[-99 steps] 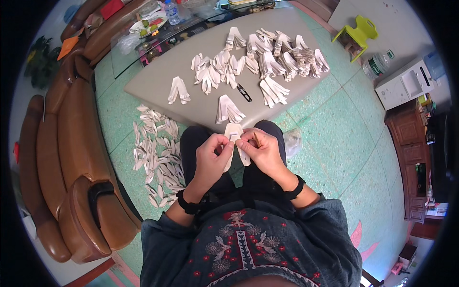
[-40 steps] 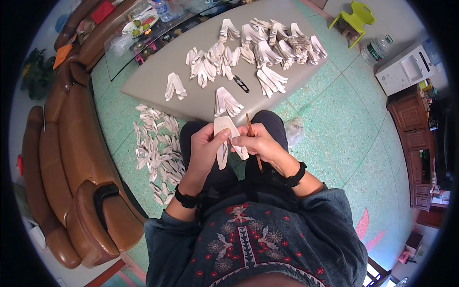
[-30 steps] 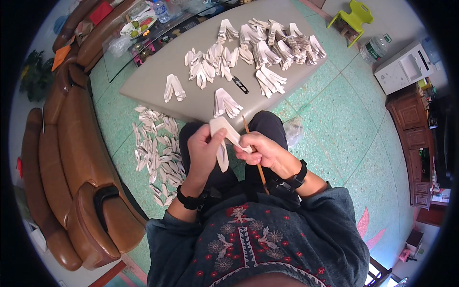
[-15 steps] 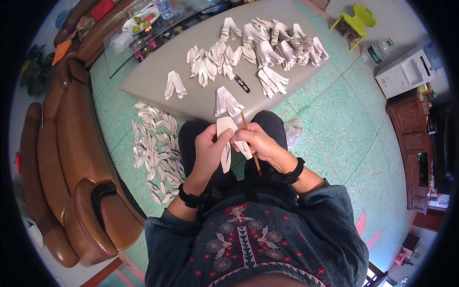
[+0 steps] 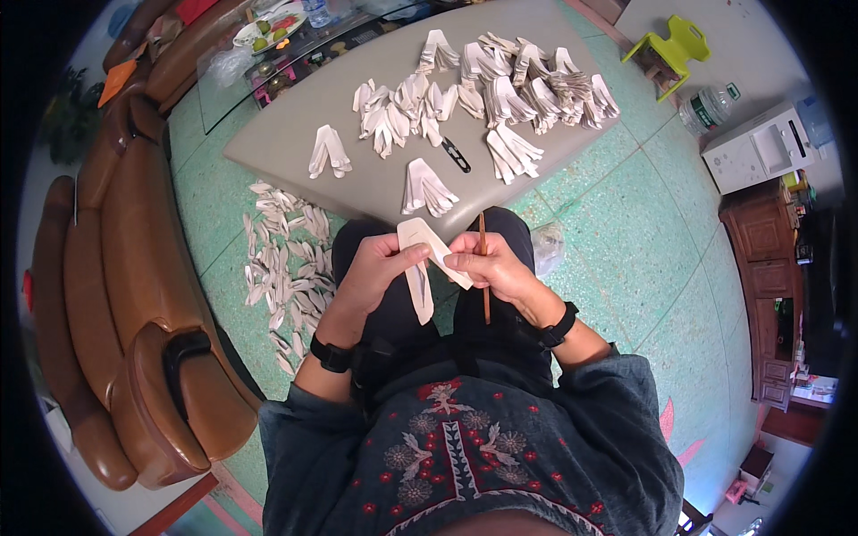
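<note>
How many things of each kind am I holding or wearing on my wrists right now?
White forked piece, in the left hand and right hand: 1
Thin brown stick, in the right hand: 1
Black wristbands, one on each wrist: 2
Total: 4

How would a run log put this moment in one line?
left hand: grips cream V-shaped paper-like piece | right hand: holds same piece, thin brown stick | smooth grey tabletop: white V-shaped stacks
</note>
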The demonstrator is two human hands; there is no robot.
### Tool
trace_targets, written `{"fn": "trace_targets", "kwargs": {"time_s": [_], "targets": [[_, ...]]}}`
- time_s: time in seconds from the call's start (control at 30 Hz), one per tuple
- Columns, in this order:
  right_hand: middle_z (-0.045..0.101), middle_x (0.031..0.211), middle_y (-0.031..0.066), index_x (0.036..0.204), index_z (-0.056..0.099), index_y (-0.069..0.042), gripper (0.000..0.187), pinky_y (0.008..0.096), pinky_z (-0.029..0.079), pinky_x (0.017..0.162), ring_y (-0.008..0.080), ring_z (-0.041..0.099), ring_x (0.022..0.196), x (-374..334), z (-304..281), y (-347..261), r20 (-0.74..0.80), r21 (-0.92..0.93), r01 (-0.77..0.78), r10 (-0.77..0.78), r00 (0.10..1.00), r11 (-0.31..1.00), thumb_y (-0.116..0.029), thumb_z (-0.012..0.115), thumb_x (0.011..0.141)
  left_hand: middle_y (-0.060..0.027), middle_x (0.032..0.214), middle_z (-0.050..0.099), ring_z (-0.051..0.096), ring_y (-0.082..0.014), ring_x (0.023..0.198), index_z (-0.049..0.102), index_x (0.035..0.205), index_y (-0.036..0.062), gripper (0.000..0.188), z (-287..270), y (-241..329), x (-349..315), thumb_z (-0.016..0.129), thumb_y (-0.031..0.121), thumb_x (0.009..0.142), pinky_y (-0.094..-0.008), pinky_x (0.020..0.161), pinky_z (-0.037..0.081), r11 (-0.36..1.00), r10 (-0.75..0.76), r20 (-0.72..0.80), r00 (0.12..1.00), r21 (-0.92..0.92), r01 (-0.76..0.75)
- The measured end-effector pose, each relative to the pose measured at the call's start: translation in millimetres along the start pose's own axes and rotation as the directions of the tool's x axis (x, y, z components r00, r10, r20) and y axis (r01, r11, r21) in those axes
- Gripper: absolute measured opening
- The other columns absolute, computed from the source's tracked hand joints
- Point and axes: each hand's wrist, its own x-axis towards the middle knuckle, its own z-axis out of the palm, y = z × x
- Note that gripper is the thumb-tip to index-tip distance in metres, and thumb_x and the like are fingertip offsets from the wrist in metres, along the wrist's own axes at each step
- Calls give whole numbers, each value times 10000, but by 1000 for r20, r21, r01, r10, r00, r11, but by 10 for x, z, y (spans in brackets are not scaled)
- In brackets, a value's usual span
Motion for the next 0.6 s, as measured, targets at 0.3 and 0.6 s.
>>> {"fn": "trace_targets", "kwargs": {"time_s": [0.3, 0.6], "targets": [[412, 558, -56, 779, 569, -27, 69, 206, 175, 387, 17, 289, 420, -67, 130, 97, -15, 131, -4, 6, 1000, 991, -66, 602, 826, 7, 737, 613, 535, -38, 648, 637, 860, -7, 148, 128, -138, -63, 606, 136, 843, -198, 580, 422, 988, 125, -155, 980, 109, -109], [569, 815, -6, 890, 559, 8, 58, 179, 405, 618, 30, 505, 727, -24, 146, 43, 16, -404, 242, -258, 966, 882, -23, 582, 846, 2, 709, 596, 515, -40, 622, 601, 847, -26, 139, 273, -224, -97, 580, 112, 837, -213, 550, 420, 940, 283, -347, 894, 285, -187]]}}
